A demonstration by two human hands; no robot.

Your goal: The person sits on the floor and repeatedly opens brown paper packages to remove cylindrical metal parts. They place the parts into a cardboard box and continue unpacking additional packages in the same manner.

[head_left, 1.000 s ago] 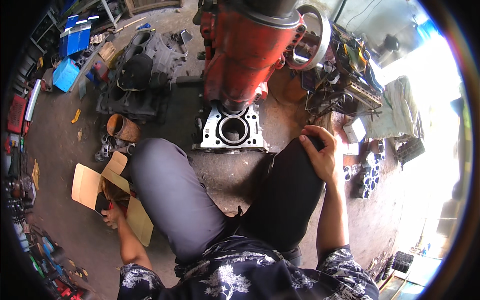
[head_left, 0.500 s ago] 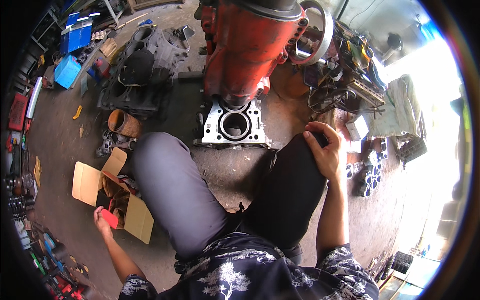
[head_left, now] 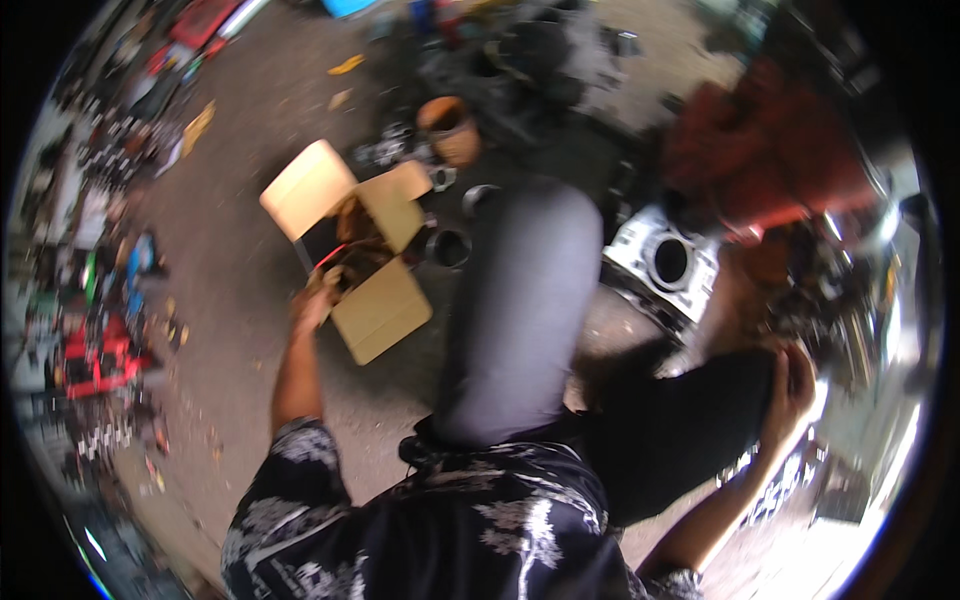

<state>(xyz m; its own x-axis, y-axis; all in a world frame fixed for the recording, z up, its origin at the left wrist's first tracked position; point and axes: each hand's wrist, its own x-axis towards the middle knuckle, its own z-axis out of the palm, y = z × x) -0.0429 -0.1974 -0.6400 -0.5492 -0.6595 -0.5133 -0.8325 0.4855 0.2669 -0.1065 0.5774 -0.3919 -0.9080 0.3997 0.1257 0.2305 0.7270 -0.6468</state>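
Note:
My left hand (head_left: 314, 302) is at the near left edge of an open cardboard box (head_left: 382, 318) on the floor. Its fingers are smeared by motion, partly lost against the box. A thin red edge (head_left: 331, 257) shows just inside the box by the fingertips; I cannot tell whether my fingers hold it. Crumpled brown paper (head_left: 358, 245) fills part of the box. My right hand (head_left: 794, 388) lies on my right knee, holding nothing, fingers stretched out.
A silvery metal engine block (head_left: 652, 262) stands beyond my knees, with a big red machine (head_left: 765, 150) over it. A rusty cylinder sleeve (head_left: 449, 131) and dark metal castings (head_left: 535, 50) lie past the box. Tools and a red object (head_left: 100, 355) line the left side.
My view has swung left, so the box sits nearer the middle and the engine block farther right. The flat red piece seen in my left hand no longer shows plainly.

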